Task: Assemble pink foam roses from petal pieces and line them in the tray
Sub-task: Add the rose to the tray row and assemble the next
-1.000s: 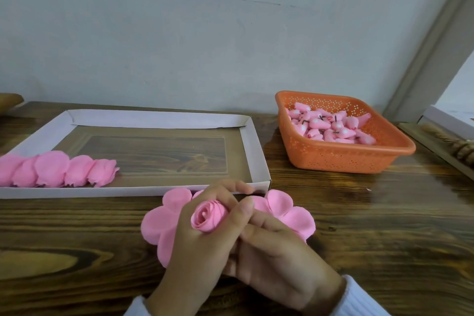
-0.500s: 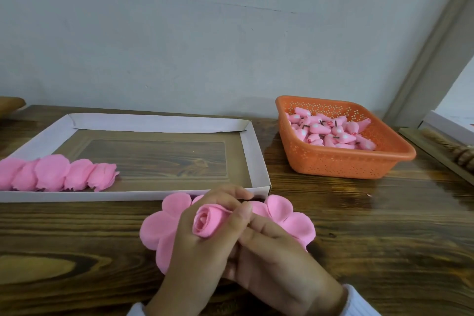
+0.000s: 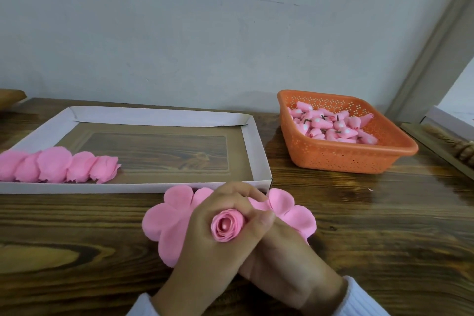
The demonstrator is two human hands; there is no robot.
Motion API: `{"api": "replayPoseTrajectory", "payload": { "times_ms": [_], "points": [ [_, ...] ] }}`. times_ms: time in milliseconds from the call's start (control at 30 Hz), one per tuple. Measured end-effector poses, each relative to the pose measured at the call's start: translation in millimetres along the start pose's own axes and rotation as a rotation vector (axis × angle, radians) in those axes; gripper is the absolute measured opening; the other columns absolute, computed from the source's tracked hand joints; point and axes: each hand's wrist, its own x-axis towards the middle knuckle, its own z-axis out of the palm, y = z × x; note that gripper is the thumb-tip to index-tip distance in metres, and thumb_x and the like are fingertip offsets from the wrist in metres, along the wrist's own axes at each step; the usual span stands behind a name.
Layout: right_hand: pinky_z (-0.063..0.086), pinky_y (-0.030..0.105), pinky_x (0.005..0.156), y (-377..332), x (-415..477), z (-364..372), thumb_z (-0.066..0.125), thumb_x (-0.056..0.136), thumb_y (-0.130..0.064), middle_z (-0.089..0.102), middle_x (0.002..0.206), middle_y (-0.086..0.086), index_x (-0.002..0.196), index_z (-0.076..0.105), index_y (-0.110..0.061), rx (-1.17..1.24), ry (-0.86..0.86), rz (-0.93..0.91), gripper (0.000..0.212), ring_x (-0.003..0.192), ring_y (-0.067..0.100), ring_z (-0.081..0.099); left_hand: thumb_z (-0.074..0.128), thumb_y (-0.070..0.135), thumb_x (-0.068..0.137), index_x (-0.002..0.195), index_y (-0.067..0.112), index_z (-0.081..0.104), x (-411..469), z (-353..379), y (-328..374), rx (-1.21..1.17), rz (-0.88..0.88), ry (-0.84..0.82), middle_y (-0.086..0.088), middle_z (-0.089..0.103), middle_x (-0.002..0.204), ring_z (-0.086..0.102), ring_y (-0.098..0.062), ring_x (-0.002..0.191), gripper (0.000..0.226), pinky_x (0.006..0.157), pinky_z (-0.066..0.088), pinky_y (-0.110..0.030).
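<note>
Head view. The left hand (image 3: 205, 251) came in from the lower left with its back to the camera. Its grip was closed: the fingers curled over the top and the thumb pressed in from the right, wrapped round a rolled pink rosebud (image 3: 227, 226). The bud's spiral centre faced up toward the camera, above the near part of the worktop (image 3: 384, 226).

The right hand (image 3: 289, 272) lay just beside and partly under the left one, touching it. Its fingers ran beneath the left thumb and were hidden there. I could not tell how far that grip was closed or whether it had hold of anything. White sleeve cuffs (image 3: 359, 297) showed at both wrists.

Flat petal pieces (image 3: 164, 220), pink with rounded lobes, lay spread on the wood under both hands. Lobes showed to the left and to the right of the hands. Their far edge sat just in front of the near wall of the tray. It was unclear whether this was one piece or several.

The tray (image 3: 259, 151) was shallow white cardboard and sat on the left half of the worktop. Five finished roses (image 3: 53, 164) stood in a row along its near wall at the left end, each touching the next.

An orange perforated basket (image 3: 346, 159) stood to the right of the tray and apart from it. It held a heap of small pink bud cores (image 3: 333, 126). A plain pale wall (image 3: 230, 33) stood behind.
</note>
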Motion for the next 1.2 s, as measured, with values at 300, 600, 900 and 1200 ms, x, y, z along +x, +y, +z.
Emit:
{"api": "replayPoseTrajectory", "payload": {
  "times_ms": [300,600,900,1200],
  "points": [
    [0.046,0.038,0.096,-2,0,-3,0.059,0.093,-0.03,0.057,0.131,0.006,0.138,0.049,-0.012,0.079,-0.127,0.027,0.05,0.122,0.021,0.054,0.066,0.029,0.069,0.06,0.011,0.058,2,-2,0,-0.013,0.031,0.094,0.005,0.07,0.089,0.067,-0.006,0.087,0.022,0.074,0.048,-0.012],
    [0.055,0.021,0.075,9,3,-8,0.034,0.104,-0.021,0.07,0.087,-0.007,0.092,0.069,-0.026,-0.208,0.139,-0.026,0.038,0.088,0.013,0.067,0.066,0.034,0.074,0.062,0.012,0.062,-1,-1,-4,-0.001,-0.08,0.017,0.009,0.07,0.081,0.063,-0.002,0.062,0.025,0.051,0.043,-0.006],
    [0.057,0.033,0.067,-14,-3,-4,0.043,0.096,-0.023,0.065,0.118,0.021,0.121,0.059,-0.013,-0.11,0.159,-0.048,0.031,0.096,0.022,0.068,0.058,0.032,0.082,0.068,0.013,0.066,2,-3,-9,0.576,0.29,0.111,0.006,0.064,0.071,0.061,-0.014,0.072,0.025,0.067,0.052,-0.042],
    [0.05,0.032,0.092,-4,-9,7,0.07,0.074,-0.023,0.069,0.117,0.009,0.11,0.066,-0.024,-0.324,0.082,-0.238,0.036,0.114,0.024,0.064,0.054,0.029,0.08,0.104,0.035,0.055,-1,-2,-7,0.692,0.332,0.152,0.024,0.049,0.081,0.05,-0.001,0.079,0.025,0.067,0.046,-0.03]
  ]
}}
